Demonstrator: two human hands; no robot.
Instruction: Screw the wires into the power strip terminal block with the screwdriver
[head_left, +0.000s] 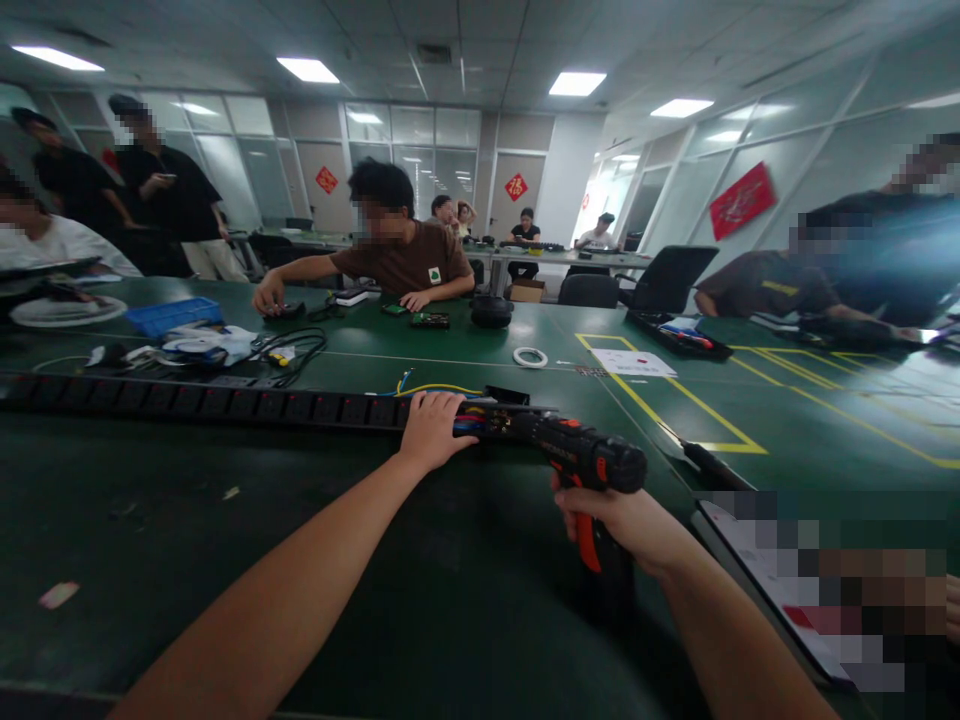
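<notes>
A long black power strip (pixel 300 407) with a row of sockets lies across the green table. My left hand (pixel 435 432) grips it near its right end, fingers over the far edge and thumb at the near side. Just right of that hand the strip's housing is uncovered, showing coloured wires (pixel 471 420) inside. My right hand (pixel 600 508) is closed around the handle of a black and orange cordless screwdriver (pixel 592 455). Its body lies level and points left, toward the uncovered end. Where its tip meets the strip is too small to tell.
Across the table (pixel 375 560) sits a person (pixel 412 255) handling small electronic items. A white ring (pixel 530 357) and a paper sheet (pixel 634 362) lie beyond my hands. Cables and a blue tray (pixel 176 315) are at the left. A clipboard (pixel 765 590) lies at the right.
</notes>
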